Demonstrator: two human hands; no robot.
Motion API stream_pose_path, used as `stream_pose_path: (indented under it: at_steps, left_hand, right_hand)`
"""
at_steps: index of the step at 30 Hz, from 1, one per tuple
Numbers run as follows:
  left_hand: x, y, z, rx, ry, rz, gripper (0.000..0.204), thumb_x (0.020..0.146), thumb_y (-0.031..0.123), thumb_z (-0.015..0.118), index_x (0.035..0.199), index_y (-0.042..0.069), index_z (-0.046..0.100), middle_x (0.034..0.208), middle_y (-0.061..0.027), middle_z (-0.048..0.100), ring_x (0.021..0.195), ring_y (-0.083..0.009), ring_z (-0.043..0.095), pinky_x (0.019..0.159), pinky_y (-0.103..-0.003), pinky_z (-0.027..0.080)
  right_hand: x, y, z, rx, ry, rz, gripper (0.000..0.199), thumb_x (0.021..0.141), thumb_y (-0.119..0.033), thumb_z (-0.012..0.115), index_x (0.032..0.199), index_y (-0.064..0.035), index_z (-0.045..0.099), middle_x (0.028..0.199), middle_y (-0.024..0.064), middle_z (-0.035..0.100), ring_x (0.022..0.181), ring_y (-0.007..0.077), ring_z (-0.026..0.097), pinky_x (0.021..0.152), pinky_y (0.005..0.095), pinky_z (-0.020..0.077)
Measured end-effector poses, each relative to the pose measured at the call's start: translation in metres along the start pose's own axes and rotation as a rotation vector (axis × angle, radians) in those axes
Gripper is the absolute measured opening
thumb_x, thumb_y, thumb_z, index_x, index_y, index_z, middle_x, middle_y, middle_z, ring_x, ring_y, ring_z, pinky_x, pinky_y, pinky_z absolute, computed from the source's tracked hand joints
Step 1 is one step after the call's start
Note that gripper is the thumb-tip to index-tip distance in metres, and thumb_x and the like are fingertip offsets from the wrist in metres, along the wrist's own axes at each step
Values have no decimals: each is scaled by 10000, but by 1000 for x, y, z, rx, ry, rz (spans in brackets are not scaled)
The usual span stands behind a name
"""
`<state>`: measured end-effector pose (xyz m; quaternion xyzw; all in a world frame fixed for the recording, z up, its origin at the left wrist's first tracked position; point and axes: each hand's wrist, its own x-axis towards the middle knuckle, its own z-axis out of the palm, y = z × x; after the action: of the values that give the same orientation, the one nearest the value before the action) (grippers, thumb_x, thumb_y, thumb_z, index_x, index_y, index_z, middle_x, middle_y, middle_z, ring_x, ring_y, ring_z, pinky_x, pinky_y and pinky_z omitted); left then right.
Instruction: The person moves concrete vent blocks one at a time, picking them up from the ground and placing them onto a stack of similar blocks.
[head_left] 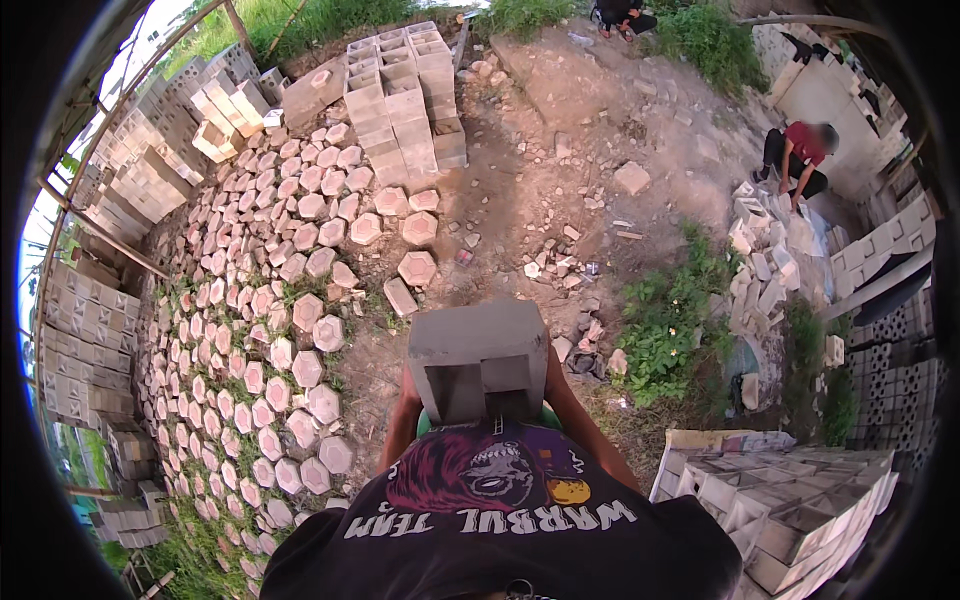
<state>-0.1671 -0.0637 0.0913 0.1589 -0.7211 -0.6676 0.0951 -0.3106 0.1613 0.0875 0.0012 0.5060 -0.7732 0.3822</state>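
Observation:
A grey hollow concrete block (478, 332) is held up in front of my torso, its two dark cavities facing me. My left hand (407, 390) grips the block's left side and my right hand (553, 370) its right side. Most of the fingers are hidden behind or under the block. Both forearms run forward from my dark printed shirt. A little green shows just below the block, between it and the shirt.
Many hexagonal pavers (305, 369) cover the ground at left. A tall block stack (400, 120) stands ahead, with more blocks (800, 500) at lower right. Rubble (560, 262) and leafy plants (672, 325) lie right of centre. A co-worker in red (803, 150) crouches at far right.

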Motion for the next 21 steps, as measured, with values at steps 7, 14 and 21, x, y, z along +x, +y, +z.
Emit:
stream_pose_path:
  at_steps: [7, 14, 21]
  left_hand:
    - [94, -22, 32, 176, -184, 157, 598, 967, 442, 346, 1336, -26, 392, 1316, -167, 470, 1210, -271, 441, 1025, -373, 322]
    - [201, 28, 72, -54, -257, -92, 706, 968, 529, 214, 1262, -51, 488, 1256, -190, 525, 1179, -228, 458, 1027, -333, 311]
    - [349, 35, 59, 26, -250, -63, 677, 967, 498, 206, 1254, -42, 496, 1256, -208, 531, 1177, -263, 478, 1019, -340, 316]
  right_hand:
    - [10, -5, -62, 176, 106, -173, 561, 994, -460, 243, 1309, -31, 419, 1184, 92, 550, 1058, 184, 541, 916, 330, 456]
    - [57, -35, -87, 270, 216, -343, 433, 987, -314, 334, 1316, -44, 411, 1229, 87, 530, 1117, 215, 521, 946, 362, 447]
    - [193, -85, -100, 152, 194, -438, 455, 959, -217, 431, 1363, -35, 331, 1322, 91, 447, 1195, 203, 447, 1016, 358, 369]
